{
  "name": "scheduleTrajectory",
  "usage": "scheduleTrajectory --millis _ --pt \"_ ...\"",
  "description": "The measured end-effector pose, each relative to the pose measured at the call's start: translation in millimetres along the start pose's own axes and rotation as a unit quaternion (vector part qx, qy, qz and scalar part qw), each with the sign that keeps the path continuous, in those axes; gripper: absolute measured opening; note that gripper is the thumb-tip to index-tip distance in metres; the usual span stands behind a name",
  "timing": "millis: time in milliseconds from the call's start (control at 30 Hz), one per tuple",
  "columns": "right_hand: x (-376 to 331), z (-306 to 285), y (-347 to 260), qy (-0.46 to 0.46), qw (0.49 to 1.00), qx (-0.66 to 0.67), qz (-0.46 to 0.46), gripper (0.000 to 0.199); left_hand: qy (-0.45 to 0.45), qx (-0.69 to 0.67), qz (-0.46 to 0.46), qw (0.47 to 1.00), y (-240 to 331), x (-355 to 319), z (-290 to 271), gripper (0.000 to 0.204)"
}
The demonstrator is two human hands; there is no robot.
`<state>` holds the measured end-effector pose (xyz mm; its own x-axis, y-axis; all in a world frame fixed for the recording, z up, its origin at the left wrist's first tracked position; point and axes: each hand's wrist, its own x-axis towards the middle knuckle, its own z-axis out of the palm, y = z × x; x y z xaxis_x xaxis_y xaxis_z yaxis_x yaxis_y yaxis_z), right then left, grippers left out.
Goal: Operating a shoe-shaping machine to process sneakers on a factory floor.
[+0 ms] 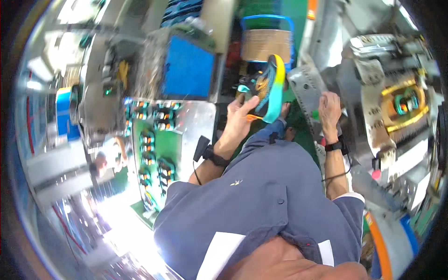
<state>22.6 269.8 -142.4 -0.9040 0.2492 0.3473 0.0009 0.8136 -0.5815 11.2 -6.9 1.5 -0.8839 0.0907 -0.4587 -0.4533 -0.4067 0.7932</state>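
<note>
My left hand [240,114] grips a sports shoe [276,91] in front of my body. The thick sole runs from yellow at the top to teal at the bottom, and the dark upper with orange parts faces left. An orange tab shows at its lower end. My right hand [330,109] is at the grey metal panel [305,86] of the machine on the right, its fingers loosely bent and nothing visible in them. Beside it is a green button [316,115]. What its fingertips touch is hidden.
A machine with a yellow-framed opening [405,105] stands at the right, a teal item inside. To the left, a metal table [198,126] with a green surface carries several shoes. A blue-faced box [189,67] and a blue-framed cart [267,17] are farther ahead. Another person [100,161] is at the far left.
</note>
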Motion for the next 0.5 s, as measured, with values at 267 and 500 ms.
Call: scheduleTrajectory --millis 267,500 --pt "-17 73 40 -0.075 0.992 -0.065 -0.08 0.015 0.188 0.02 0.056 0.98 -32 -58 -103 0.041" --pt "1 93 46 -0.063 0.997 -0.027 -0.048 0.027 0.33 -0.11 0.1 0.932 -44 -93 -220 0.039"
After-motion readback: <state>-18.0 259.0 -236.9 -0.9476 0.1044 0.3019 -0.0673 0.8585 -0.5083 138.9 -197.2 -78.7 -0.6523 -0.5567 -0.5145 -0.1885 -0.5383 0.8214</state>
